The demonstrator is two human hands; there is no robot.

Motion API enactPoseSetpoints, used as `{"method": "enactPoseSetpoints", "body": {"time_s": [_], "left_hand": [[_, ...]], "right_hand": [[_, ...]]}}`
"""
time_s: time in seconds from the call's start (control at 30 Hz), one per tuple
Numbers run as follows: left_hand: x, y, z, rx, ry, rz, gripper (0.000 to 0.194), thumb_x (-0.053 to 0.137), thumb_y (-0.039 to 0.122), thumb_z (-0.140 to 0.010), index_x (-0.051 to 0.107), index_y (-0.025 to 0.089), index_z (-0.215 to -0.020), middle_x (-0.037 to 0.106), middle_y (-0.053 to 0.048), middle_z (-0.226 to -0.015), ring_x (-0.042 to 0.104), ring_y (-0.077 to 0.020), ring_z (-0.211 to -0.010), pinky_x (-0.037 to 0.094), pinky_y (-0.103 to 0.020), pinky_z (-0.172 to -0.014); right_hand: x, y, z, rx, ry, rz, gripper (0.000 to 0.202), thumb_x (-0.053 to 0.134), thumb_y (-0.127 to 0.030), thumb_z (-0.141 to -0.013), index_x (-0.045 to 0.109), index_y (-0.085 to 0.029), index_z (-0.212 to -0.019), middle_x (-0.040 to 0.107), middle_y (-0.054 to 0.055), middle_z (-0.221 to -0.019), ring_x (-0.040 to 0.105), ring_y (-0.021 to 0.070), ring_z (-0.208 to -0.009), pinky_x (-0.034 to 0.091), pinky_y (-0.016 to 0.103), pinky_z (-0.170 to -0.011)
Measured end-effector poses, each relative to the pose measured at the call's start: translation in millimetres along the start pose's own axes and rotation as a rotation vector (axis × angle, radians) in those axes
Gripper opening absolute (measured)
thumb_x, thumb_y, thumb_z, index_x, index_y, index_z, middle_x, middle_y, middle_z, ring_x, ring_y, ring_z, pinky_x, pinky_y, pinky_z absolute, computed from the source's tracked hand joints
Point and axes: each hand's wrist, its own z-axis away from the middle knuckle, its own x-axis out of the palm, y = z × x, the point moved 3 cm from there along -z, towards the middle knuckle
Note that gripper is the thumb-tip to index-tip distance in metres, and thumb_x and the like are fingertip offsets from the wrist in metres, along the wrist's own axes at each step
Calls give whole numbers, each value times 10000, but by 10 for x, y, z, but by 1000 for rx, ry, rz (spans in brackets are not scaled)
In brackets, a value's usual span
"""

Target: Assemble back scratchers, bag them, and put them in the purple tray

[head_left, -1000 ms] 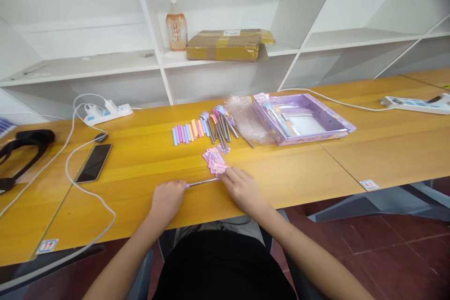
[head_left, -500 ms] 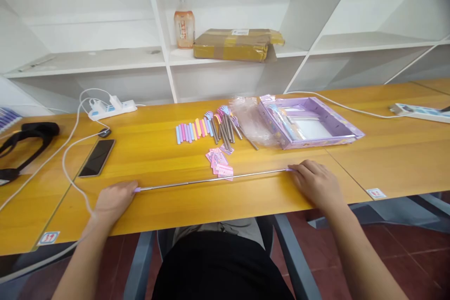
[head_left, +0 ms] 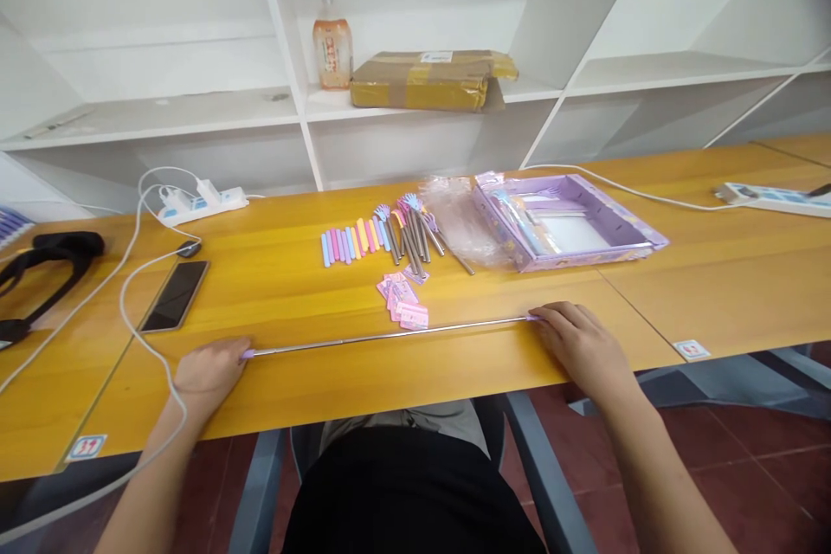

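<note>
Yellow table [head_left: 714, 277] carried a long thin metal rod [head_left: 389, 335] near its front edge; I saw left hand [head_left: 208, 370] and right hand [head_left: 581, 346] each pinching one end, pink tags [head_left: 403, 303] just behind.

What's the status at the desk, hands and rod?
Left hand pinching one end of the thin metal rod, right hand on the other end. Rod fully extended, lying along the desk. Pink tags just behind it.

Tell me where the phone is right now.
In the head view, the phone lies face-up on the table's left side, beyond the left hand, ringed by a white cable.
</note>
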Motion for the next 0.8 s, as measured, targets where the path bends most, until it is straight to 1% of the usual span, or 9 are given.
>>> {"method": "enactPoseSetpoints", "body": {"time_s": [0.13,0.27,0.37,0.4,0.47,0.53,0.63,0.7,0.8], "left_hand": [[-5,3,-20,2,-45,-24,421,364,331,-1067,769,218,-1046,819,-157,-1039,785,-352,-971,491,-360,-724],[-31,7,-21,13,-88,-41,418,376,313,-1057,781,215,-1091,823,-173,-1047,791,-374,-993,527,-391,-760],[-31,170,13,43,-74,-10,403,402,308,-1053,790,209,-1094,824,-181,-1024,794,-374,-970,544,-397,-761],[-29,285,33,68,-55,7,400,405,304,-1056,788,204,-1106,823,-184,-1012,795,-371,-956,548,-397,-757],[-35,600,83,130,-6,37,397,398,292,-1068,777,187,-1116,817,-188,-972,795,-362,-928,554,-393,-746],[-62,985,134,199,50,67,412,370,297,-1094,765,179,-1077,804,-180,-939,792,-340,-931,559,-376,-758],[-120,1502,180,241,57,122,390,380,260,-1100,757,170,-1059,798,-175,-978,784,-312,-943,566,-360,-786],[-162,1728,188,250,49,149,372,398,253,-1101,759,169,-1065,793,-180,-990,779,-308,-958,568,-358,-801],[-200,1873,195,234,34,165,359,411,243,-1098,762,166,-1079,788,-188,-984,775,-314,-979,568,-360,-809]], "right_hand": [[40,59,23,-23,-76,1,267,529,-152,-1033,700,-195,-1233,717,100,-1094,676,249,-972,540,377,-858],[24,110,27,-30,-69,23,272,558,-170,-1036,709,-208,-1258,734,96,-1120,689,254,-1002,545,376,-835],[-13,-30,-59,-71,-67,-40,282,564,-164,-1033,724,-214,-1259,743,97,-1113,693,247,-978,556,372,-819],[-19,-137,-107,-95,-73,-77,287,556,-151,-1034,728,-213,-1257,744,98,-1107,693,242,-970,559,369,-819],[-10,-449,-222,-159,-82,-149,296,536,-126,-1041,732,-205,-1248,744,102,-1081,690,234,-948,564,365,-823],[23,-861,-335,-229,-52,-189,305,511,-107,-1051,731,-196,-1243,741,103,-1031,678,230,-910,562,368,-809],[113,-1506,-451,-320,3,-233,299,483,-102,-1074,717,-168,-1248,727,101,-965,642,227,-847,548,374,-765],[168,-1838,-486,-360,36,-260,291,466,-87,-1083,711,-148,-1228,715,95,-931,616,219,-814,529,366,-738],[207,-2086,-513,-356,79,-316,263,481,-74,-1083,710,-135,-1197,697,82,-901,600,207,-800,512,348,-728]]}}
